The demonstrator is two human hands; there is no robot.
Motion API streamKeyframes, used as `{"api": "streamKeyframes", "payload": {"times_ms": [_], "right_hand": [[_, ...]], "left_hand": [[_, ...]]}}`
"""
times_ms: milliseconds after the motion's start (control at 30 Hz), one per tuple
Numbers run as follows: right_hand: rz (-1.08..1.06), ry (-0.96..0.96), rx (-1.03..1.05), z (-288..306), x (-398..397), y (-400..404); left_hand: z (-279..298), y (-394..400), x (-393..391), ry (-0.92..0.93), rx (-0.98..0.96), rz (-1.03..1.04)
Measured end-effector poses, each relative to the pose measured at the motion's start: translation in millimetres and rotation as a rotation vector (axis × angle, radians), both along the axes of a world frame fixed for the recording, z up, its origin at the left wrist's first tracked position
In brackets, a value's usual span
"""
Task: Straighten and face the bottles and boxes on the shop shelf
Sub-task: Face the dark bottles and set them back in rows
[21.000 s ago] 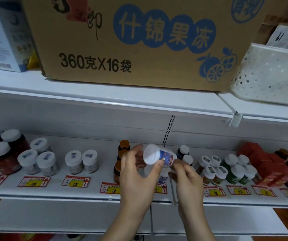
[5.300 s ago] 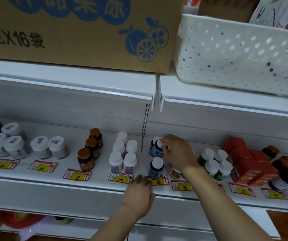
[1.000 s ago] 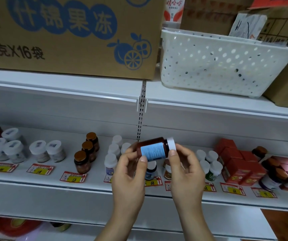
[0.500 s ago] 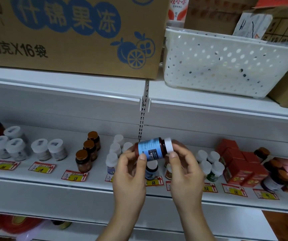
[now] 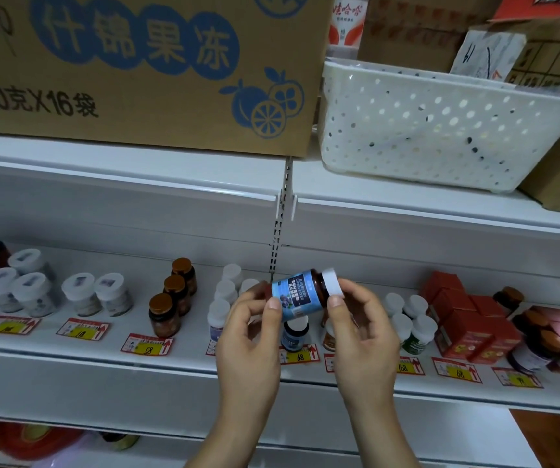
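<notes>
White-capped jars (image 5: 29,292): stand upright in short rows at the far left of the shelf (image 5: 69,352), each row behind a price tag, presumably so every product lines up with its price.
Amber bottles (image 5: 172,298): three in single file running front to back, brown caps up; the file sits behind one tag.
Left hand (image 5: 248,336): holds the base end of the blue-label bottle (image 5: 300,295); thumb lies on the label, the other fingers curl behind it.
Blue-label bottle: held off the shelf, lying sideways between both hands, white cap to the right, label toward the camera. Judgement: it is turned this way to find the label face before it goes back.
Right hand (image 5: 363,329): pinches the cap end, thumb against the cap rim, fingers curled behind.
Open slot: a matching dark bottle (image 5: 294,334) stands on the shelf just below the hands; the held one likely belongs behind it.
Red boxes (image 5: 464,319): stacked at the right, near dark jars (image 5: 535,346) whose order looks looser.
</notes>
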State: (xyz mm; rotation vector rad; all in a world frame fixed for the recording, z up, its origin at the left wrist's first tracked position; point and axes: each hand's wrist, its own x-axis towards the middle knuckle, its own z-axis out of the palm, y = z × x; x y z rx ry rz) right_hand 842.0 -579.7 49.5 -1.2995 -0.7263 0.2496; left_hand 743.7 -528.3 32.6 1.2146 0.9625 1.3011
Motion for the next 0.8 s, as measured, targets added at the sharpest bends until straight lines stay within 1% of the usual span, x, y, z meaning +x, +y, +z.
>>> {"api": "streamKeyframes", "payload": {"times_ms": [100, 200, 367, 433, 533, 633, 733, 800], "right_hand": [[0.003, -0.010, 0.007, 1, -1, 0], [0.005, -0.012, 0.035, 2, -4, -2], [0.015, -0.046, 0.074, 0, -6, -6], [0.001, -0.090, 0.082, 0, -6, -6], [-0.021, -0.178, 0.072, -1, -6, -6], [-0.048, -0.251, 0.081, -3, -3, -6], [-0.097, -0.382, 0.092, -4, 0, -6], [-0.112, -0.410, 0.100, -6, 2, -6]], "left_hand": [[-2, 1, -1, 0.006, 0.012, -0.019], [-3, 4, -3, 0.027, -0.036, -0.041], [0, 7, 3, 0.060, -0.184, -0.229], [-1, 9, 6, 0.085, -0.218, -0.277], [-4, 11, 9, 0.069, -0.291, -0.343], [-6, 9, 9, 0.082, -0.300, -0.398], [-4, 8, 8, 0.075, -0.293, -0.399], [-2, 8, 8, 0.031, -0.295, -0.375]]}}
